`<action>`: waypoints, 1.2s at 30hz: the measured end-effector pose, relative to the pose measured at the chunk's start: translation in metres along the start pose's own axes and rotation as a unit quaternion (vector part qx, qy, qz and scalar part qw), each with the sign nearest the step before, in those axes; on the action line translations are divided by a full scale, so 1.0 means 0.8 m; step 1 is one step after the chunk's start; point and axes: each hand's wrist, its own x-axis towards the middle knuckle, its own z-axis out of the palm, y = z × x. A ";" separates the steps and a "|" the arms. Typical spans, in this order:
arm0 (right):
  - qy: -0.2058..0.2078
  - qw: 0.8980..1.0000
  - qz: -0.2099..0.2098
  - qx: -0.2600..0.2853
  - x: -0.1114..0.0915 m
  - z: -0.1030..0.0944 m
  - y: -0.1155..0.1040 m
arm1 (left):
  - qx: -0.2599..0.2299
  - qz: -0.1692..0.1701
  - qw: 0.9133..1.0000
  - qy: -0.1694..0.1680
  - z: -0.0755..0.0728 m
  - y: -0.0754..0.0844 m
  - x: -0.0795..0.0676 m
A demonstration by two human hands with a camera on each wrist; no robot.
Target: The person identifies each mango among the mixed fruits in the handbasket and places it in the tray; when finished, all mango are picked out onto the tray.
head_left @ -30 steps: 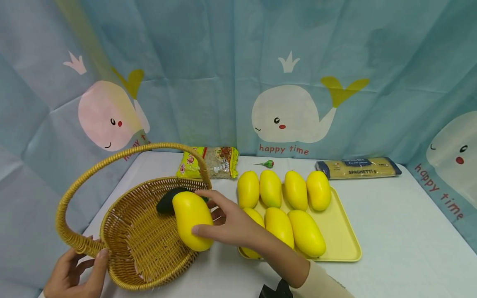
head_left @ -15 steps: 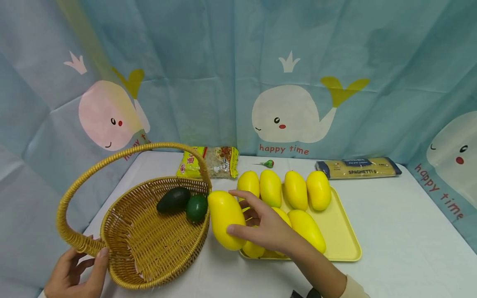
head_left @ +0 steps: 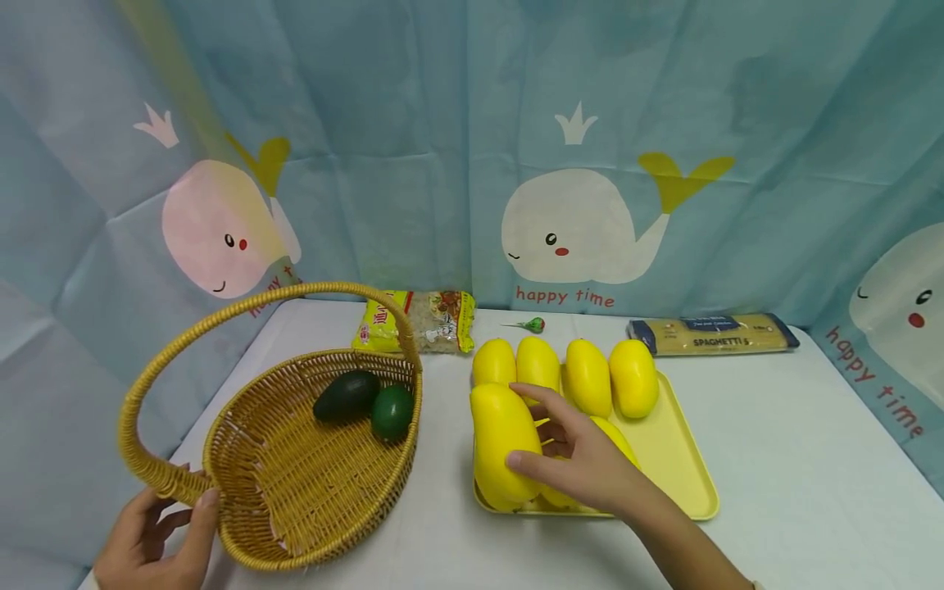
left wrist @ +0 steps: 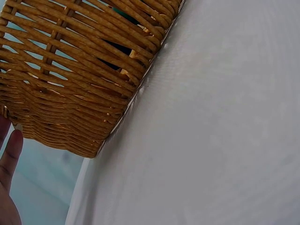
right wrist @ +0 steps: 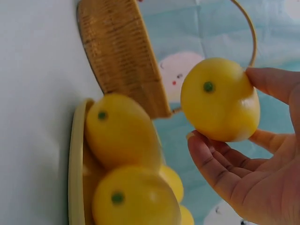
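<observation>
My right hand holds a yellow mango between thumb and fingers, above the near left of a pale yellow tray. In the right wrist view this mango is raised clear of the mangoes in the tray. More mangoes lie there in two rows, the nearer row partly hidden by the hand. My left hand grips the wicker basket where its handle meets the rim. In the basket lie a dark avocado and a rounder green fruit.
A bag of dried noodles lies behind the basket. A small green-and-red wrapped item sits near the back edge. At the back right lies a spaghetti pack. A whale-print curtain closes off the back and sides.
My right hand has carried the mango rightward from over the basket to over the tray. This uncovered the green fruit in the basket. My left hand still grips the basket.
</observation>
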 end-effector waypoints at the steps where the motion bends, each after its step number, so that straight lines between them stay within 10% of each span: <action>1: 0.006 1.000 0.008 -0.001 -0.003 -0.004 0.002 | -0.001 0.000 1.000 0.000 0.000 -0.001 0.000; 13: 0.085 0.994 0.069 -0.021 -0.040 -0.067 0.027 | -0.013 0.010 1.000 0.003 0.000 0.000 0.001; 23: 0.148 0.968 0.183 -0.087 -0.081 -0.117 0.073 | -0.016 0.015 1.000 0.001 0.000 -0.002 0.003; 36: 0.111 0.939 0.287 -0.151 -0.093 -0.146 0.114 | -0.023 0.020 1.000 0.001 0.001 -0.001 0.004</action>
